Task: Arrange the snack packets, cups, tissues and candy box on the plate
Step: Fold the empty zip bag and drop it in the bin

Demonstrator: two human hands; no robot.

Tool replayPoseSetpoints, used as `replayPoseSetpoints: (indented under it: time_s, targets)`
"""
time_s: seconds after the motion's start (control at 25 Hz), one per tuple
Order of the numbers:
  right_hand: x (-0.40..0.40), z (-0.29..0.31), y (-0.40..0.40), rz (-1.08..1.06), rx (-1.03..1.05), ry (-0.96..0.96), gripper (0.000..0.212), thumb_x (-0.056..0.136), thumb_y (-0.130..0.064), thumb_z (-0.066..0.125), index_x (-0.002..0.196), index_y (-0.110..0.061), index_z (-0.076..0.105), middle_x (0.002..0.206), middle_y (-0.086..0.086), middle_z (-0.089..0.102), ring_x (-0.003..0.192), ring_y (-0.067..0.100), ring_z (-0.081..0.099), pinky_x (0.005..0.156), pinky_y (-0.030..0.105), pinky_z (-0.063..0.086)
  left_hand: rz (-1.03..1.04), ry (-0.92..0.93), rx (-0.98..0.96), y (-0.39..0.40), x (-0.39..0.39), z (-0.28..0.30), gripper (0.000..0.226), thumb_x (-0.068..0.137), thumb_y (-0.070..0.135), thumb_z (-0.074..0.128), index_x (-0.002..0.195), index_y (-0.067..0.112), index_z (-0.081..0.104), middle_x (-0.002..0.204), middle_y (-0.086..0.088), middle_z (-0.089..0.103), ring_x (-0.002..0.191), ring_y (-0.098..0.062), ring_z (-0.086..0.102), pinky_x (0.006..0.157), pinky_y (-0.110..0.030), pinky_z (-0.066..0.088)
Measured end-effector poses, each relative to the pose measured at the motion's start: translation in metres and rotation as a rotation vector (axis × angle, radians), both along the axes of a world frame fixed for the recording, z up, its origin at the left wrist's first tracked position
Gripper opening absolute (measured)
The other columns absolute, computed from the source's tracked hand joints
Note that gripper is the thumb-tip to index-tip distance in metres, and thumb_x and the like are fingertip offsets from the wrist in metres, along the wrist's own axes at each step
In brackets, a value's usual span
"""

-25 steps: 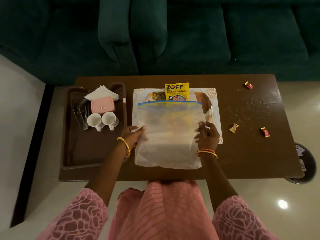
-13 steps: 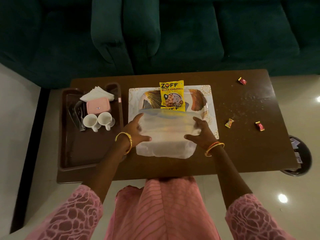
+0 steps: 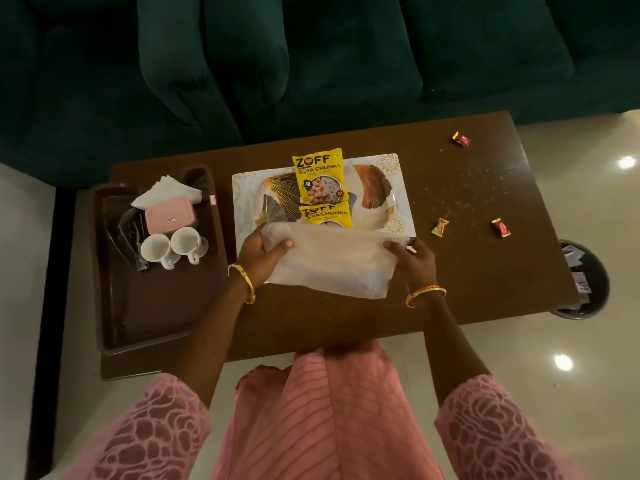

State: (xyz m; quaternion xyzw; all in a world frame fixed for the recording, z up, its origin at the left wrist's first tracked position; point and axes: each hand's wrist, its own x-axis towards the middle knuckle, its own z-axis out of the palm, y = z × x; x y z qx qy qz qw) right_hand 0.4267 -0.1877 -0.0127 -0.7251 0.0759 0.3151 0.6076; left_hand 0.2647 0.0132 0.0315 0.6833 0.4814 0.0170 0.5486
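This is a home living room. A dark green upholstered sofa (image 3: 311, 57) stands just behind a low brown worktop (image 3: 467, 271) on a glossy pale tiled floor (image 3: 571, 358). A serving tray (image 3: 156, 306) with white cups (image 3: 173, 247) and tissues (image 3: 166, 194) suggests hospitality at home.

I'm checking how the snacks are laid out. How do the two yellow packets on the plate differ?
The far packet shows its whole front, while the near packet is cut off along its near edge by the clear plastic bag that both hands hold. The far packet reaches past the plate's far rim; the near one lies within the plate. Both are yellow soya chunks packets, lying flat, end to end.
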Motion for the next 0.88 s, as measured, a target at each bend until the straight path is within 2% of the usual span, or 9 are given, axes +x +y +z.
replayPoseSetpoints:
  time_s: [0.08, 0.2, 0.32, 0.4, 0.48, 0.6, 0.76, 0.8, 0.88]
  targets:
    - [0.002, -0.005, -0.005, -0.078, 0.045, 0.110, 0.046, 0.073, -0.021, 0.076, 0.112, -0.012, 0.053, 0.095, 0.005, 0.065, 0.090, 0.028, 0.065, 0.080, 0.040, 0.057, 0.087, -0.065, -0.015, -0.017, 0.019, 0.001, 0.043, 0.090, 0.015, 0.059, 0.130, 0.008, 0.047, 0.121, -0.006, 0.054, 0.109, -0.019, 0.050, 0.087, -0.028, 0.042]
    - [0.006, -0.020, -0.029, 0.168, 0.053, 0.266, 0.069, 0.064, -0.033, 0.081, 0.122, -0.017, 0.047, 0.116, 0.010, 0.063, 0.103, 0.027, 0.064, 0.090, 0.047, 0.053, 0.146, -0.065, 0.006, -0.038, 0.041, -0.012, 0.045, 0.091, 0.012, 0.055, 0.134, 0.005, 0.042, 0.136, -0.015, 0.051, 0.124, -0.029, 0.049, 0.096, -0.030, 0.041]
    - [0.012, -0.032, -0.061, 0.313, 0.107, 0.403, 0.048, 0.072, -0.018, 0.075, 0.115, -0.020, 0.053, 0.117, 0.009, 0.063, 0.106, 0.027, 0.062, 0.091, 0.046, 0.052, 0.117, 0.061, 0.085, -0.063, 0.058, -0.026, 0.057, 0.092, 0.016, 0.054, 0.142, 0.005, 0.031, 0.145, -0.017, 0.041, 0.133, -0.032, 0.040, 0.109, -0.037, 0.035]
    - [0.022, -0.043, -0.086, 0.400, 0.061, 0.394, 0.061, 0.071, -0.008, 0.077, 0.125, -0.014, 0.048, 0.121, 0.009, 0.062, 0.111, 0.027, 0.060, 0.093, 0.045, 0.051, 0.083, 0.090, 0.138, -0.085, 0.074, -0.030, 0.058, 0.090, 0.016, 0.056, 0.141, 0.005, 0.031, 0.144, -0.017, 0.042, 0.131, -0.034, 0.042, 0.108, -0.043, 0.038]
    - [0.034, -0.047, -0.112, 0.381, -0.014, 0.351, 0.060, 0.069, -0.001, 0.076, 0.123, -0.009, 0.050, 0.120, 0.009, 0.061, 0.110, 0.029, 0.058, 0.096, 0.047, 0.050, 0.066, 0.080, 0.122, -0.111, 0.093, -0.031, 0.057, 0.086, 0.012, 0.062, 0.136, 0.004, 0.035, 0.139, -0.016, 0.046, 0.125, -0.032, 0.047, 0.102, -0.039, 0.042]
    - [0.059, -0.050, -0.166, 0.195, -0.041, 0.379, 0.047, 0.076, 0.013, 0.060, 0.120, -0.001, 0.052, 0.112, 0.015, 0.059, 0.104, 0.034, 0.057, 0.092, 0.049, 0.050, 0.007, 0.102, -0.039, -0.159, 0.130, -0.029, 0.063, 0.076, 0.017, 0.075, 0.129, 0.010, 0.040, 0.124, -0.006, 0.049, 0.108, -0.019, 0.049, 0.088, -0.029, 0.044]
    - [0.103, -0.055, -0.262, 0.029, -0.048, 0.422, 0.039, 0.078, 0.015, 0.045, 0.110, -0.003, 0.056, 0.090, 0.012, 0.062, 0.080, 0.028, 0.060, 0.065, 0.036, 0.054, -0.420, 0.322, -0.369, -0.222, 0.171, -0.047, 0.044, 0.071, 0.024, 0.079, 0.111, 0.019, 0.061, 0.111, 0.001, 0.065, 0.105, -0.018, 0.061, 0.090, -0.032, 0.050]
    - [0.114, -0.056, -0.288, -0.004, -0.085, 0.413, 0.035, 0.078, 0.014, 0.046, 0.106, -0.004, 0.058, 0.090, 0.013, 0.062, 0.080, 0.030, 0.059, 0.065, 0.036, 0.054, -0.506, 0.376, -0.412, -0.242, 0.181, -0.051, 0.040, 0.072, 0.021, 0.079, 0.109, 0.016, 0.064, 0.110, -0.003, 0.068, 0.099, -0.018, 0.064, 0.086, -0.031, 0.053]
    - [0.135, -0.058, -0.334, -0.060, -0.174, 0.340, 0.030, 0.078, 0.012, 0.049, 0.102, -0.001, 0.060, 0.095, 0.015, 0.062, 0.086, 0.032, 0.058, 0.075, 0.044, 0.053, -0.495, 0.396, -0.496, -0.284, 0.208, -0.059, 0.027, 0.076, 0.012, 0.075, 0.101, 0.009, 0.065, 0.105, -0.012, 0.069, 0.077, -0.014, 0.068, 0.067, -0.027, 0.057]
